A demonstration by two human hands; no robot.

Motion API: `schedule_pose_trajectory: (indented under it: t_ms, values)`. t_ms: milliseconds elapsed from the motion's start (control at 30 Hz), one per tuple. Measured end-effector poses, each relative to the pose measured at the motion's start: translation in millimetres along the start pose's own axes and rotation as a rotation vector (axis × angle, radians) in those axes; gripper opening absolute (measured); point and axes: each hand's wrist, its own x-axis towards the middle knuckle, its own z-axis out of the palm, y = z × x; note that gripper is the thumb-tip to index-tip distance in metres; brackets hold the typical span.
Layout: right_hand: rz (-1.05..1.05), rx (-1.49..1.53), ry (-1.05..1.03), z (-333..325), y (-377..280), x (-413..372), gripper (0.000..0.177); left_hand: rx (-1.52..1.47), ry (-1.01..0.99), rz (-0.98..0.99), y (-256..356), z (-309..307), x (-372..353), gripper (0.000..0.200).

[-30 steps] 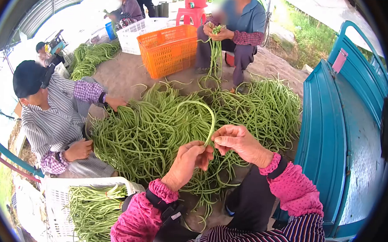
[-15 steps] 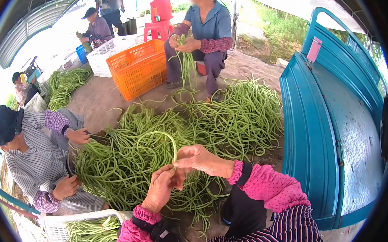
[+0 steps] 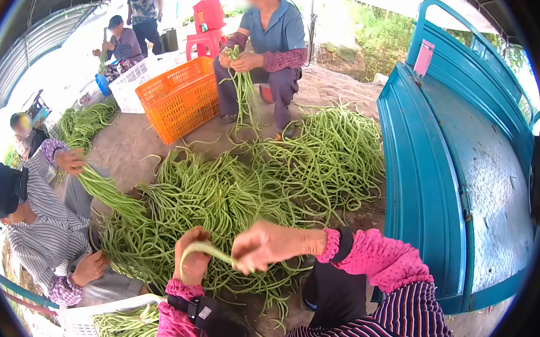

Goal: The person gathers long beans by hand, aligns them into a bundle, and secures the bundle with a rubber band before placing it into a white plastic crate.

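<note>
One pale green long bean [image 3: 202, 248] arches between my hands, in front of the back of my left hand. My right hand [image 3: 270, 245] pinches this bean near one end, its fingers smeared a little by motion. My left hand [image 3: 192, 257] is curled with its fingertips turned away, and anything inside it is hidden. Beneath and beyond both hands spreads a big heap of long beans [image 3: 220, 193] on the ground.
At left, a person in a striped shirt [image 3: 47, 224] lifts a bunch of beans [image 3: 113, 194]. Another seated person [image 3: 274, 28] holds beans beside an orange crate [image 3: 179, 99]. A white basket [image 3: 79, 320] stands near my left arm; a blue truck bed [image 3: 424, 195] borders the right.
My hands have moved apart, the left one down and to the left. The bean is now stretched across between them. The person at left has raised a bunch from the heap.
</note>
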Motion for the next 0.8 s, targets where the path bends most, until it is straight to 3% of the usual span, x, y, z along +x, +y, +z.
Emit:
schedule_pose_trajectory:
  t_ms: [100, 167, 400, 800]
  values:
    - [0.051, -0.013, -0.255, 21.8, -5.6, -10.0, 0.021, 0.107, 0.103, -0.088, 3.3, 3.8, -4.2, 0.018]
    - [0.045, 0.002, -0.270, 27.4, -9.5, -18.1, 0.021, 0.131, 0.115, -0.090, -0.8, 2.8, -4.3, 0.019]
    - [-0.068, -0.072, -0.117, 21.3, -0.3, -30.8, 0.025, 0.198, 0.072, -0.105, -11.4, 6.5, -13.0, 0.017]
    - [0.081, 0.016, -0.059, 26.4, 3.7, -34.8, 0.026, 0.167, 0.068, -0.069, -11.2, 6.6, -14.9, 0.024]
